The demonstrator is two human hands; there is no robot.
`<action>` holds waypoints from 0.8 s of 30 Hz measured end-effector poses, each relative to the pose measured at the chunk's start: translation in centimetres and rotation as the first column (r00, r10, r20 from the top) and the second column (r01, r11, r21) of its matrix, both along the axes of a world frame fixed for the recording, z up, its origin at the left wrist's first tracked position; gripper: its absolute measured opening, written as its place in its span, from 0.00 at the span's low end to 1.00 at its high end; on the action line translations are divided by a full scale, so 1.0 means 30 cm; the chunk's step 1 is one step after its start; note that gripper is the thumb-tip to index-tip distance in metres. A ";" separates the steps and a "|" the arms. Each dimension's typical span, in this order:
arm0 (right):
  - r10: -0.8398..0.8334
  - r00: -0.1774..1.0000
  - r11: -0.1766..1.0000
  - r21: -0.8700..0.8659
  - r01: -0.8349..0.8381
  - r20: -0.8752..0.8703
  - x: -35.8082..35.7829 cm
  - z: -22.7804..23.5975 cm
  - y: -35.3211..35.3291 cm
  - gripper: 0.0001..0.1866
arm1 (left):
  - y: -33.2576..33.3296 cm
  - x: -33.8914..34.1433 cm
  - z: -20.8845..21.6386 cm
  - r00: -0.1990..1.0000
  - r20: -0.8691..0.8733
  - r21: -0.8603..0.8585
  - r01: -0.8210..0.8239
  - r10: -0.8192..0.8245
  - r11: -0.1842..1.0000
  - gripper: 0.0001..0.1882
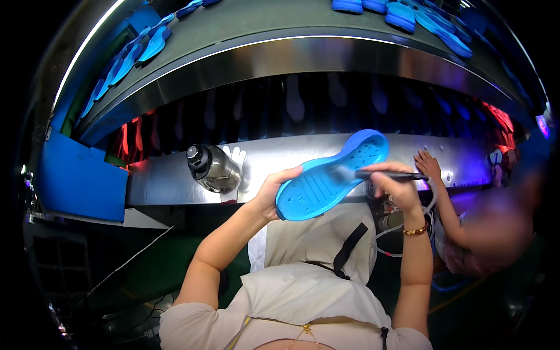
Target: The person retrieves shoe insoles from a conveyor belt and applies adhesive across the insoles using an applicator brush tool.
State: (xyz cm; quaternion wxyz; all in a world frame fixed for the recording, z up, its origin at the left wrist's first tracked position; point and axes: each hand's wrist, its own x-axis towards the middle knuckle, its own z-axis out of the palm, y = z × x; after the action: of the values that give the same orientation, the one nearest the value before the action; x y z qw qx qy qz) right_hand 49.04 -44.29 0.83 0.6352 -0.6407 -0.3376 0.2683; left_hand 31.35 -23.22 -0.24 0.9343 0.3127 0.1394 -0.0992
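Observation:
A bright blue shoe sole is tilted in front of me, its hollow inner side up, showing ridges and small holes. My left hand is closed on its lower left end, thumb over the rim. In my right hand is a black-handled brush, gripped like a pen. Its pale, motion-blurred bristles lie over the middle of the sole; whether they touch it I cannot tell. A thin pale hose runs down near the handle's rear end.
A metal ledge bears a dark bottle and a white glove. Beyond it, more soles hang in a dark, red-lit recess. Blue soles lie on the green belt above. At right, a co-worker's hand rests on the ledge.

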 end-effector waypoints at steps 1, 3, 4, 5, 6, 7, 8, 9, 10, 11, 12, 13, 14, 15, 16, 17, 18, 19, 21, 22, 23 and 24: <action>-0.145 0.988 0.989 0.016 0.144 0.053 0.018 -0.014 0.027 0.09 | 0.009 0.009 -0.014 1.000 0.005 -0.053 -0.012 0.012 0.999 0.31; -0.483 0.870 0.875 0.066 0.479 0.097 -0.033 -0.089 0.063 0.09 | -0.002 -0.009 -0.050 0.998 -0.047 -0.172 -0.036 0.029 0.984 0.31; -0.494 0.868 0.869 0.052 0.492 0.054 -0.083 -0.114 0.072 0.08 | -0.007 0.013 -0.089 0.998 -0.062 -0.160 -0.037 0.028 0.986 0.30; -0.495 0.869 0.868 0.048 0.494 0.008 -0.135 -0.129 0.094 0.08 | -0.012 0.004 -0.083 0.996 -0.066 -0.104 -0.065 0.059 0.992 0.30; -0.383 0.897 0.924 0.072 0.376 0.221 -0.161 -0.159 0.079 0.10 | -0.006 0.009 -0.074 0.993 -0.057 -0.043 -0.101 0.099 0.994 0.31; -0.059 0.997 0.988 0.141 0.066 -0.055 -0.201 -0.102 0.011 0.10 | 0.028 0.012 -0.059 0.993 -0.044 -0.029 -0.115 0.113 0.993 0.31; -0.075 0.996 0.996 0.047 0.077 -0.052 -0.203 -0.091 0.001 0.10 | 0.038 -0.007 -0.031 0.985 -0.013 0.005 -0.172 0.172 0.985 0.31; 0.026 0.987 0.973 0.229 0.011 -0.159 -0.216 -0.086 -0.028 0.10 | 0.068 -0.025 0.004 0.973 0.023 0.038 -0.229 0.229 0.973 0.30; -0.030 0.932 0.890 0.415 0.189 -0.360 -0.206 -0.133 -0.077 0.13 | 0.118 -0.010 0.151 0.930 0.294 0.046 -0.243 0.220 0.969 0.29; -0.049 0.920 0.875 0.427 0.227 -0.390 -0.201 -0.142 -0.088 0.14 | 0.130 -0.015 0.144 0.888 0.343 0.238 -0.399 0.307 0.886 0.29; -0.079 0.907 0.859 0.433 0.272 -0.413 -0.183 -0.155 -0.099 0.15 | 0.168 0.018 0.197 0.822 0.374 0.119 -0.502 0.429 0.857 0.31; -0.169 0.843 0.822 0.398 0.407 -0.511 -0.155 -0.179 -0.109 0.14 | 0.286 0.079 0.306 0.790 0.577 0.165 -0.362 0.208 0.918 0.32; -0.173 0.844 0.821 0.398 0.409 -0.508 -0.156 -0.201 -0.101 0.14 | 0.280 0.094 0.311 0.729 0.623 0.117 -0.444 0.283 0.888 0.33; -0.169 0.826 0.819 0.390 0.421 -0.538 -0.149 -0.218 -0.095 0.14 | 0.314 0.139 0.355 0.670 0.592 -0.046 -0.526 0.447 0.849 0.34; -0.153 0.813 0.817 0.392 0.424 -0.561 -0.152 -0.219 -0.086 0.13 | 0.442 0.224 0.389 0.499 0.488 -0.491 -0.521 0.716 0.698 0.34; -0.168 0.803 0.812 0.382 0.441 -0.572 -0.152 -0.212 -0.093 0.13 | 0.450 0.258 0.399 0.509 0.375 -0.541 -0.559 0.775 0.629 0.34; -0.143 0.792 0.800 0.402 0.446 -0.593 -0.158 -0.201 -0.101 0.12 | 0.406 0.271 0.462 0.493 0.288 -0.560 -0.608 0.821 0.562 0.34; -0.145 0.788 0.783 0.418 0.461 -0.598 -0.120 -0.212 -0.090 0.12 | 0.375 0.324 0.458 0.598 0.495 -0.464 -0.431 0.630 0.774 0.33; -0.175 0.750 0.765 0.391 0.512 -0.638 -0.137 -0.251 -0.123 0.12 | 0.142 0.323 0.444 0.797 0.539 -0.302 -0.119 0.272 0.946 0.29; -0.171 0.723 0.758 0.379 0.531 -0.670 -0.134 -0.287 -0.132 0.12 | 0.030 0.306 0.444 0.818 0.574 -0.091 0.014 0.041 0.996 0.29; -0.174 0.694 0.743 0.369 0.558 -0.699 -0.144 -0.314 -0.141 0.12 | -0.078 0.281 0.455 0.773 0.601 0.136 0.150 -0.201 0.979 0.29; -0.151 0.691 0.745 0.378 0.549 -0.707 -0.137 -0.321 -0.133 0.12 | -0.153 0.256 0.451 0.671 0.620 0.152 0.407 -0.407 0.901 0.30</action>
State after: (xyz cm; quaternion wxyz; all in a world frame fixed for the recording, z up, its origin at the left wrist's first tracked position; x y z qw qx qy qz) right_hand 44.94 -48.28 -8.80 0.9102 -0.3478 -0.0298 0.2229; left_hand 39.04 -27.82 13.29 0.8790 0.3508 -0.2591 -0.1927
